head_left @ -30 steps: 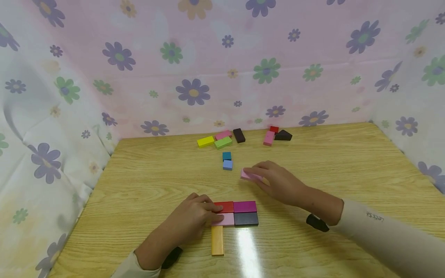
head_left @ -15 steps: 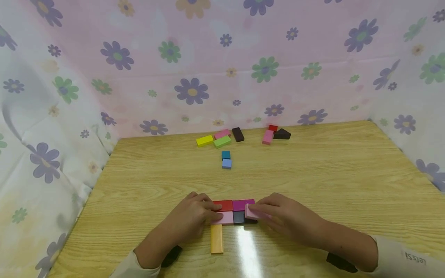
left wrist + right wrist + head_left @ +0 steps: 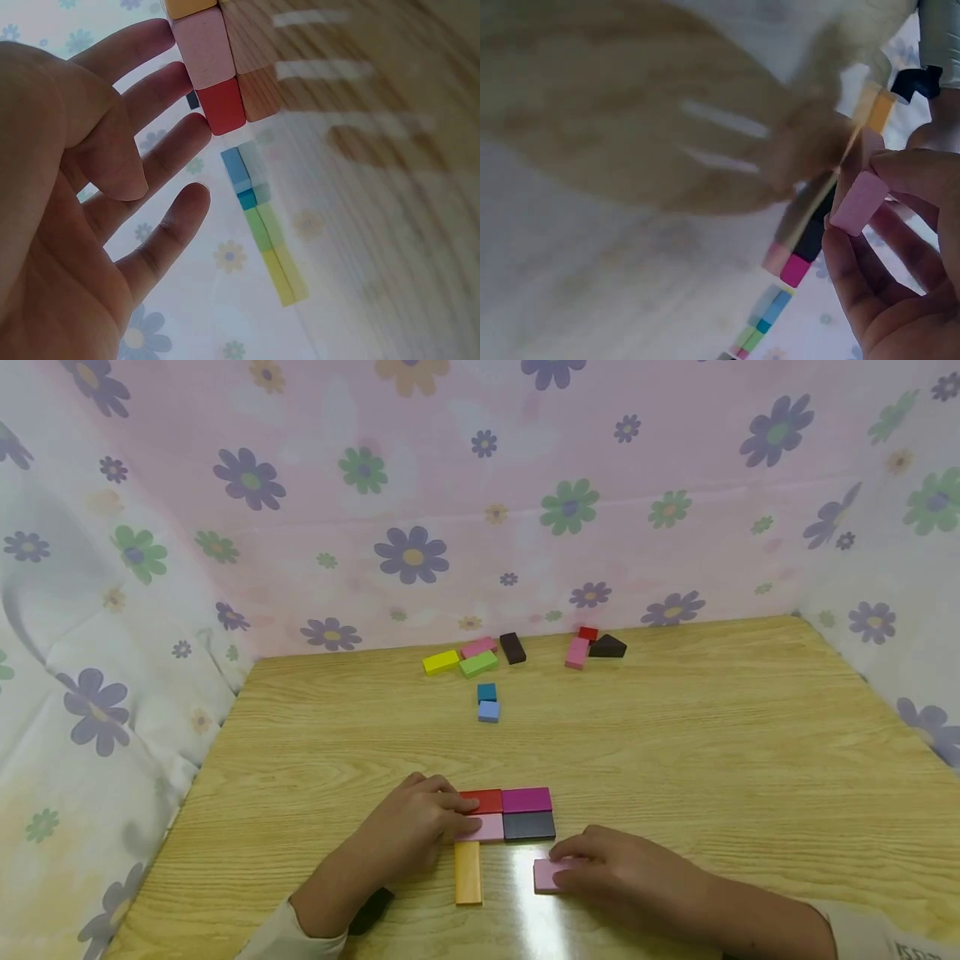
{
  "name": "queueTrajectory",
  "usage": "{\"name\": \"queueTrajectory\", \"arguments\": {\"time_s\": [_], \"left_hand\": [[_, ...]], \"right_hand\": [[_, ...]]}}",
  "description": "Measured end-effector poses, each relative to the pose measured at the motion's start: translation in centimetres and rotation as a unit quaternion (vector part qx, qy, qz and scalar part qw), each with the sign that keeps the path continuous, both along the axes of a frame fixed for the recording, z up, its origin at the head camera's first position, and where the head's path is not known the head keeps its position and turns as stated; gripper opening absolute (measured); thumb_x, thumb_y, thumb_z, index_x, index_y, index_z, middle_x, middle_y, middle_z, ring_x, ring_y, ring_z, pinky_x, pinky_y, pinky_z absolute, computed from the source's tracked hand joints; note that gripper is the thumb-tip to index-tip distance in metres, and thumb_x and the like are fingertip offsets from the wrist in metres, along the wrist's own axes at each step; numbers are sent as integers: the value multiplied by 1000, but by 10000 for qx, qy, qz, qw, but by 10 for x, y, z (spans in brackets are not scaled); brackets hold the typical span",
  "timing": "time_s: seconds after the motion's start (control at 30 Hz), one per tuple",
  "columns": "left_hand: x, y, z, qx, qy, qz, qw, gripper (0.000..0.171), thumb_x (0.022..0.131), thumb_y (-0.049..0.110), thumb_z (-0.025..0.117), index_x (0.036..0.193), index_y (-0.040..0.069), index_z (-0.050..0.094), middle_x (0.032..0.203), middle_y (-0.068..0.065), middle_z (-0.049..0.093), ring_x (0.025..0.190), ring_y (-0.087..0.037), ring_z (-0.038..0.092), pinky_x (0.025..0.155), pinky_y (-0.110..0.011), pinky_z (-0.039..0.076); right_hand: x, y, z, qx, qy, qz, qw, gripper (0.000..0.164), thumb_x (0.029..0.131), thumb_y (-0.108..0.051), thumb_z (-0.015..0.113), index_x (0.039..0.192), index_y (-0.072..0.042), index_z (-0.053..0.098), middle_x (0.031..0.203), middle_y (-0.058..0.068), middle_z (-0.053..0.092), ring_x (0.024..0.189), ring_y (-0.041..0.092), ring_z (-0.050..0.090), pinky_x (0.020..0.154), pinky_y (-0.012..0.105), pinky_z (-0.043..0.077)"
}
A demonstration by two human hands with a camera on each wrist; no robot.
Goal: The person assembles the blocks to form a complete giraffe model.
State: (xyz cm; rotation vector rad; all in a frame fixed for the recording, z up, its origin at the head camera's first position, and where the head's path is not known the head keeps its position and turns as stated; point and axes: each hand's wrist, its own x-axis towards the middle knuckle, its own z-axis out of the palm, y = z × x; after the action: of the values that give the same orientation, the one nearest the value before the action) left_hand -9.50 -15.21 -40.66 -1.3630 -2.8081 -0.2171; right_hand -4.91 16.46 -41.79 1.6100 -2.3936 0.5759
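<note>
Several flat rectangular blocks lie together at the front of the table: a red block (image 3: 487,800), a magenta block (image 3: 527,799), a pink block (image 3: 489,829) and a black block (image 3: 529,826). Below the pink one an orange block (image 3: 468,873) points toward me. My left hand (image 3: 411,822) rests its extended fingertips on the red and pink blocks from the left side. Between thumb and fingers, my right hand (image 3: 637,877) pinches another pink block (image 3: 860,203), right of the orange one and nearer me than the black one. Part of that block is hidden by the fingers.
Two small blue blocks, one light (image 3: 489,712) and one teal (image 3: 487,692), lie mid-table. Farther back are yellow (image 3: 441,662), green (image 3: 478,664) and dark (image 3: 513,648) blocks, plus a black wedge (image 3: 608,647). A flowered curtain (image 3: 465,527) borders the table.
My right hand has carried its pink block toward me, from near the blue blocks, past the black block, to the right of the orange one. The left hand stays in place.
</note>
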Motion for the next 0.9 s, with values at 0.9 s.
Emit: {"name": "queueTrajectory", "arguments": {"time_s": [0.9], "left_hand": [[0, 1, 1, -37, -41, 38, 10000, 33, 91, 7, 68, 118, 25, 76, 123, 10, 72, 111, -13, 62, 91, -36, 48]], "right_hand": [[8, -13, -6, 326, 1593, -469, 9856, 39, 70, -32, 90, 101, -19, 71, 102, -4, 70, 86, 12, 62, 74, 25, 52]]}}
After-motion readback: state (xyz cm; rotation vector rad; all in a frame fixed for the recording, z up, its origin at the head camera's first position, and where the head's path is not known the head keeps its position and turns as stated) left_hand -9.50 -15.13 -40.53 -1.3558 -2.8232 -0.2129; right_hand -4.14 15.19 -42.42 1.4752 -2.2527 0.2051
